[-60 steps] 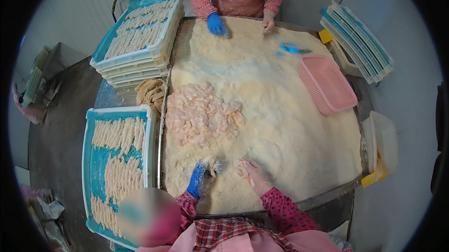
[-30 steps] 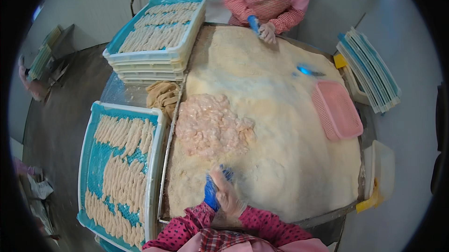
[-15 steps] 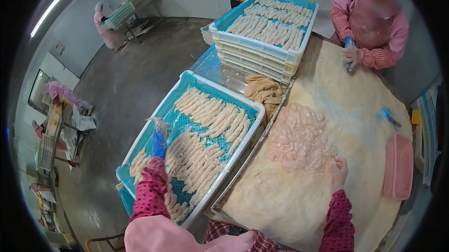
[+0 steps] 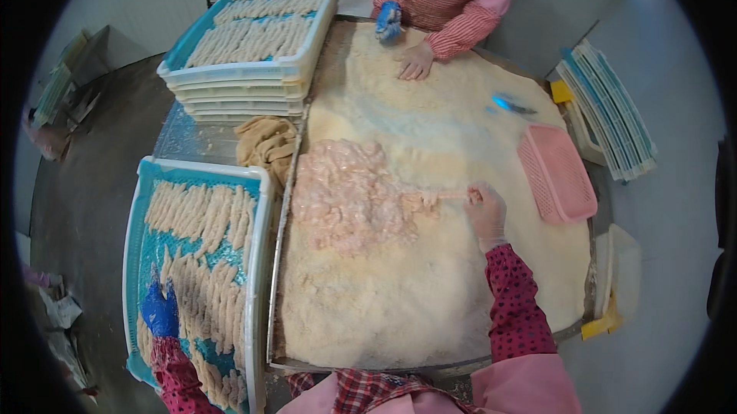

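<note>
I see a pale meat strip [image 4: 439, 197] on the breadcrumb counter [image 4: 399, 291], beside the raw pile [image 4: 345, 195], right grip [image 4: 487, 210] pinching its end. Left grip [image 4: 160, 310], blue-gloved, rests flat on breaded strips [image 4: 201, 260] in the blue tray [image 4: 257, 260].

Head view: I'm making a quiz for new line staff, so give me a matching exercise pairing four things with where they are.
Things:
1. left hand
2. right hand
3. pink basket
4. stacked trays

Places:
a. far left of the table
b. on a raw meat strip
c. table's right edge
d. over the near tray of breaded strips

Pairs: 1-d, 2-b, 3-c, 4-a
</note>
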Available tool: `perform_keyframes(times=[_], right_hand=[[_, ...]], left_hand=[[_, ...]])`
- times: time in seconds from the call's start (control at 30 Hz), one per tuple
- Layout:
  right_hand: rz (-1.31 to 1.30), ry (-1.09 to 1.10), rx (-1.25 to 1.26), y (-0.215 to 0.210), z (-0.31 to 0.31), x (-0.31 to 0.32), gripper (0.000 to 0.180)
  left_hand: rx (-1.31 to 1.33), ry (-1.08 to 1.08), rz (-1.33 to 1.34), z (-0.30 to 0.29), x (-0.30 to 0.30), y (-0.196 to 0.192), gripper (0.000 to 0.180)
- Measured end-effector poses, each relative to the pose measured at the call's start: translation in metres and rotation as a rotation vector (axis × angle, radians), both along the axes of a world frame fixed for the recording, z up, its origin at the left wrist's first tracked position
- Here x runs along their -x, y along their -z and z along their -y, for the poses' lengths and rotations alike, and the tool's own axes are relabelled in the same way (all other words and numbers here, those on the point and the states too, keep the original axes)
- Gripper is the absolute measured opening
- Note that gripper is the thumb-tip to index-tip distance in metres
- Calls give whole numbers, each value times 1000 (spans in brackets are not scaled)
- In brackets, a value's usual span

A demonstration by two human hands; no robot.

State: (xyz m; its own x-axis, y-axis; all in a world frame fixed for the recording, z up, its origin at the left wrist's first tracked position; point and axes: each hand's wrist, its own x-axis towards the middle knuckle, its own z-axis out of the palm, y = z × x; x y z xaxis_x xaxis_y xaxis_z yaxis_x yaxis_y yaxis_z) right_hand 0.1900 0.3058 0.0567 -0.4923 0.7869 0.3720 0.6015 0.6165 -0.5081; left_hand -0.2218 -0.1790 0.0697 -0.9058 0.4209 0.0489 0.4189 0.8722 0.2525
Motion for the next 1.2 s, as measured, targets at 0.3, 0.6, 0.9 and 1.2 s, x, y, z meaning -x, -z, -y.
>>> perform_keyframes(times=[0.3,0.6,0.9,1.2], right_hand=[[191,-355,288,21,141,-99,21],[3,39,628,59,166,-76,41],[-169,223,300,89,22,3,35],[-809,200,1076,63,78,-43,28]], left_hand=[[-462,698,389,-122,-145,-11,42],[-268,952,377,-247,-315,113,56],[-332,946,888,-256,-339,109,52],[-697,775,1505,-233,-279,28,26]])
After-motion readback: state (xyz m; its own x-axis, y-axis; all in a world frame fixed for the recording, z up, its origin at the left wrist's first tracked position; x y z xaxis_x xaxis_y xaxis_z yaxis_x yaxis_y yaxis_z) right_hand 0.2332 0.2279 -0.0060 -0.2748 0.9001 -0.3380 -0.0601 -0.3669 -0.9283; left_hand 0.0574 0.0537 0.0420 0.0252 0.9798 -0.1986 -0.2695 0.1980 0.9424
